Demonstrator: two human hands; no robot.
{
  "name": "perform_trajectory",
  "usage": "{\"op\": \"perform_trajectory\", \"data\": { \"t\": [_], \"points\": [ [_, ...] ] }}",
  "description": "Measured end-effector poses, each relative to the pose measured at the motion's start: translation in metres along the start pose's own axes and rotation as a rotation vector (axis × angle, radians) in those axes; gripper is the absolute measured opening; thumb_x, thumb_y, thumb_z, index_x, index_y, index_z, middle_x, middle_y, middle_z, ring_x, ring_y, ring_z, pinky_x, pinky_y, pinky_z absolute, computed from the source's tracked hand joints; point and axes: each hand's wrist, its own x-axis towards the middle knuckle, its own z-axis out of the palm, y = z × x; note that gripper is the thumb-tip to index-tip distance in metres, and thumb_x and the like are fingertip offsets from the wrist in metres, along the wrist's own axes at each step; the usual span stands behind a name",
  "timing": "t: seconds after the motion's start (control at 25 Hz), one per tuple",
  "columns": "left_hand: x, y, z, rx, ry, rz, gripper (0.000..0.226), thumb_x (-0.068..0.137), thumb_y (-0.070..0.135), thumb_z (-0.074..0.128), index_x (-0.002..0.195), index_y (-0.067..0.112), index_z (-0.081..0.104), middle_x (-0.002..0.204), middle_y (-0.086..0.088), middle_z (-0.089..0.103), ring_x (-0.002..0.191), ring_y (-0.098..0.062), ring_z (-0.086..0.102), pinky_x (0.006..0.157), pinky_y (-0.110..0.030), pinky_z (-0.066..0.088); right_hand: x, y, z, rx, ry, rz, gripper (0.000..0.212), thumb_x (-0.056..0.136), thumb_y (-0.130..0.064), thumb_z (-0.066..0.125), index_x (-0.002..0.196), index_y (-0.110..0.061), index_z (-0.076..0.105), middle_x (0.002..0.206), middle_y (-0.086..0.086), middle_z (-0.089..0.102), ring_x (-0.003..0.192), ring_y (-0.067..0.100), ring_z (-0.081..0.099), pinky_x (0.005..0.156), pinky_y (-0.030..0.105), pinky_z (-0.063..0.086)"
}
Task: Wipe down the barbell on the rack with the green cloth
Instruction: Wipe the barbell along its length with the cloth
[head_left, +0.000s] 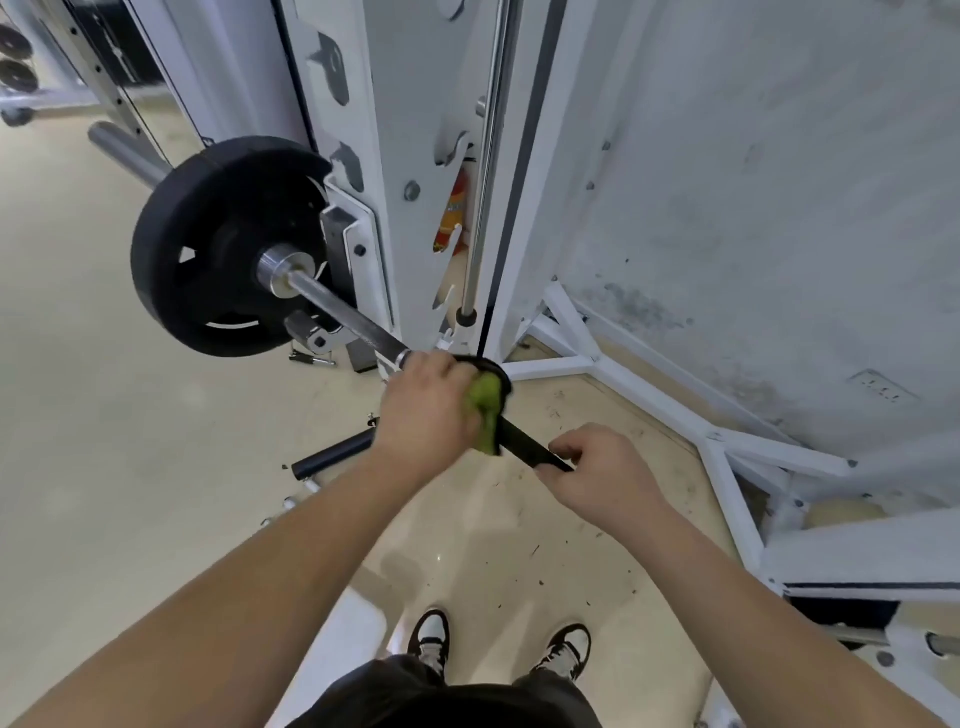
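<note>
The barbell runs from a black weight plate at upper left down toward me, steel near the plate and black near my hands. It rests in the white rack. My left hand is wrapped around the bar, pressing the green cloth against it; the cloth bulges out on the right side of my fist. My right hand grips the black part of the bar just below the cloth.
White rack base struts spread over the floor to the right, along a grey wall. A loose black bar piece and small clips lie on the beige floor at left. My shoes stand below the hands.
</note>
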Motion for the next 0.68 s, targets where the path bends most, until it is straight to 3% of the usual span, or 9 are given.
{"op": "perform_trajectory", "data": {
  "t": [0.12, 0.24, 0.32, 0.44, 0.52, 0.6, 0.68],
  "points": [
    [0.002, 0.009, 0.003, -0.091, 0.051, -0.171, 0.033, 0.076, 0.027, 0.067, 0.107, 0.019, 0.070, 0.108, -0.004, 0.061, 0.103, -0.030, 0.050, 0.077, -0.041, 0.050, 0.006, -0.011, 0.012, -0.105, 0.040, -0.036, 0.014, 0.087, -0.040, 0.066, 0.086, -0.028, 0.073, 0.086, -0.007, 0.055, 0.073, 0.014, 0.053, 0.052, 0.026, 0.035],
    [-0.028, 0.033, 0.012, -0.184, -0.007, 0.039, 0.031, 0.075, 0.026, 0.067, 0.106, 0.020, 0.071, 0.112, 0.000, 0.061, 0.104, -0.028, 0.048, 0.077, -0.040, 0.053, 0.009, -0.014, 0.020, -0.186, 0.089, -0.021, 0.015, 0.091, -0.031, 0.064, 0.089, -0.021, 0.075, 0.089, -0.003, 0.054, 0.078, 0.017, 0.049, 0.052, 0.026, 0.029],
    [-0.022, 0.007, 0.008, -0.180, -0.034, 0.147, 0.033, 0.076, 0.019, 0.070, 0.109, 0.020, 0.072, 0.115, 0.000, 0.062, 0.103, -0.028, 0.051, 0.073, -0.042, 0.056, 0.011, -0.015, 0.018, -0.186, 0.073, -0.009, 0.014, 0.092, -0.031, 0.064, 0.090, -0.023, 0.076, 0.090, -0.005, 0.055, 0.080, 0.017, 0.051, 0.055, 0.027, 0.034],
    [0.010, -0.030, -0.001, -0.086, 0.018, -0.035, 0.037, 0.078, 0.009, 0.067, 0.114, 0.017, 0.071, 0.115, -0.005, 0.063, 0.103, -0.032, 0.052, 0.078, -0.047, 0.055, 0.012, -0.020, 0.014, -0.169, 0.055, 0.031, 0.011, 0.090, -0.029, 0.065, 0.090, -0.026, 0.076, 0.091, -0.008, 0.061, 0.080, 0.016, 0.059, 0.061, 0.028, 0.046],
    [0.012, -0.019, -0.002, -0.085, 0.055, -0.119, 0.035, 0.079, 0.007, 0.065, 0.112, 0.014, 0.072, 0.112, -0.006, 0.065, 0.103, -0.034, 0.052, 0.086, -0.045, 0.053, 0.011, -0.023, 0.014, -0.171, 0.064, 0.045, 0.010, 0.088, -0.027, 0.066, 0.087, -0.024, 0.076, 0.087, -0.006, 0.065, 0.075, 0.016, 0.061, 0.060, 0.027, 0.051],
    [-0.006, 0.007, 0.005, -0.119, 0.031, -0.039, 0.034, 0.075, 0.005, 0.069, 0.108, 0.013, 0.074, 0.111, -0.007, 0.068, 0.103, -0.035, 0.055, 0.087, -0.041, 0.052, 0.011, -0.026, 0.014, -0.185, 0.069, 0.055, 0.008, 0.086, -0.025, 0.068, 0.083, -0.023, 0.075, 0.082, -0.004, 0.066, 0.072, 0.018, 0.062, 0.058, 0.027, 0.050],
    [-0.027, 0.020, 0.007, -0.167, -0.022, 0.163, 0.038, 0.073, 0.008, 0.073, 0.110, 0.014, 0.073, 0.114, -0.006, 0.068, 0.104, -0.034, 0.056, 0.088, -0.043, 0.053, 0.012, -0.027, 0.013, -0.179, 0.076, 0.071, 0.007, 0.084, -0.026, 0.070, 0.081, -0.024, 0.075, 0.079, -0.004, 0.065, 0.071, 0.020, 0.062, 0.058, 0.029, 0.050]
  ]
}}
